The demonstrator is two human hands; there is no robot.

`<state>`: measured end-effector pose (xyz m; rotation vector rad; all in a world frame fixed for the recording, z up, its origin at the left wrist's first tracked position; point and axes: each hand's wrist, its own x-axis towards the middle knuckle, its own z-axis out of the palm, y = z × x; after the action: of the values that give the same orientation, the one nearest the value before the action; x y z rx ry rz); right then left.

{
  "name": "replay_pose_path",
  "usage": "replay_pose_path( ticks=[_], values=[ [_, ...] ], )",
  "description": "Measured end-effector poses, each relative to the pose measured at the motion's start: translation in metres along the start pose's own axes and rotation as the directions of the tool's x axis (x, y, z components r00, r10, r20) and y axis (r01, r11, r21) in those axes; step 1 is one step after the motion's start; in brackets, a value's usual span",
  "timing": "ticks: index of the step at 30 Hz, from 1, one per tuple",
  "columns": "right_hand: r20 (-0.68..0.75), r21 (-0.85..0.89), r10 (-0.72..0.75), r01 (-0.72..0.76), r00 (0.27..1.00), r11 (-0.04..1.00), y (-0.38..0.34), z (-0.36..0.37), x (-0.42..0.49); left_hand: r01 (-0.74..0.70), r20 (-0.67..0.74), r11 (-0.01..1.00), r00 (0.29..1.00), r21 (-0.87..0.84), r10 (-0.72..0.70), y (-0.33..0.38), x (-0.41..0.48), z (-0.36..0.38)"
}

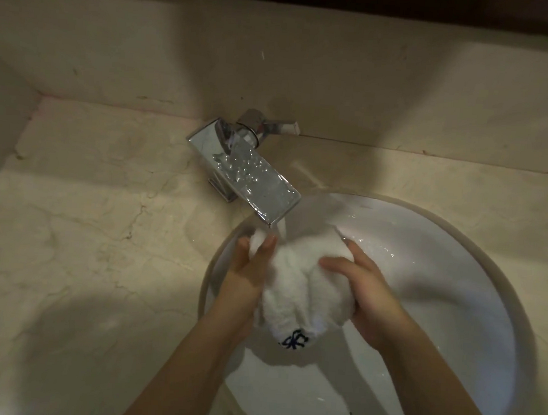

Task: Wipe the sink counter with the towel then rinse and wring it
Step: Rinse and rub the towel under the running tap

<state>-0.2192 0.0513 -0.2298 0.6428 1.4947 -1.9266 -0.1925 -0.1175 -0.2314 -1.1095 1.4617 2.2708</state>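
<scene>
Dim marble counter (pixel 82 227) surrounds a white sink (pixel 454 282), where water runs from the tap (pixel 252 180) onto a bunched towel (pixel 297 282). Left hand (pixel 246 276) and right hand (pixel 370 296) clamp its sides, fingers curled into soft, likely heavy, soaked cloth, best gripped near both ends.

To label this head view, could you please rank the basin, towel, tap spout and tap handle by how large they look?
Largest to smallest:
1. basin
2. towel
3. tap spout, only slightly smaller than the towel
4. tap handle, clearly smallest
</scene>
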Motion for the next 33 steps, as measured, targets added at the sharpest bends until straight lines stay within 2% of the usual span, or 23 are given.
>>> replay_pose_path(
  ticks=[5,8,12,14,16,18,21,23,25,27,30,33],
  values=[
    [-0.154,-0.143,-0.204,0.183,0.967,0.973,0.011,0.034,-0.002,-0.132,-0.132,0.983,0.980,0.125,0.149,0.004,0.003,0.008],
    [-0.220,-0.225,-0.352,0.304,0.910,0.926,0.019,0.053,-0.005,-0.165,-0.164,0.951,0.964,0.261,0.212,0.003,0.007,0.010],
    [-0.264,-0.422,-0.486,0.353,0.833,0.835,0.020,0.067,0.005,-0.201,-0.143,0.932,0.957,0.302,0.253,-0.005,0.004,0.017],
    [-0.271,-0.505,-0.469,0.290,0.841,0.813,0.016,0.065,0.020,-0.223,-0.160,0.923,0.946,0.313,0.283,-0.007,0.000,0.018],
    [-0.290,-0.556,-0.423,0.209,0.859,0.805,0.014,0.061,0.035,-0.278,-0.095,0.879,0.937,0.386,0.338,-0.010,-0.003,0.016],
    [-0.279,-0.577,-0.409,0.188,0.869,0.794,0.017,0.060,0.038,-0.311,-0.053,0.845,0.928,0.435,0.368,-0.008,-0.005,0.013],
    [-0.108,-0.482,-0.379,0.285,0.919,0.829,0.030,0.053,0.017,-0.244,-0.192,0.821,0.901,0.516,0.389,0.004,0.011,0.006],
    [0.000,-0.415,-0.379,0.345,0.925,0.842,0.040,0.047,-0.004,-0.190,-0.201,0.828,0.919,0.527,0.339,0.011,0.021,0.006],
    [-0.052,-0.400,-0.415,0.362,0.908,0.842,0.041,0.046,-0.008,-0.167,-0.169,0.883,0.950,0.440,0.264,0.007,0.020,0.011],
    [-0.192,-0.432,-0.431,0.318,0.882,0.844,0.034,0.047,0.008,-0.140,-0.159,0.909,0.963,0.392,0.217,-0.002,0.004,0.017],
    [-0.281,-0.404,-0.317,0.188,0.906,0.895,0.026,0.039,0.043,-0.137,-0.166,0.930,0.965,0.340,0.203,-0.010,-0.021,0.023],
    [-0.294,-0.366,-0.190,0.074,0.937,0.928,0.037,0.028,0.040,-0.061,-0.131,0.981,0.988,0.186,0.086,-0.005,-0.032,0.015]
  ],
)
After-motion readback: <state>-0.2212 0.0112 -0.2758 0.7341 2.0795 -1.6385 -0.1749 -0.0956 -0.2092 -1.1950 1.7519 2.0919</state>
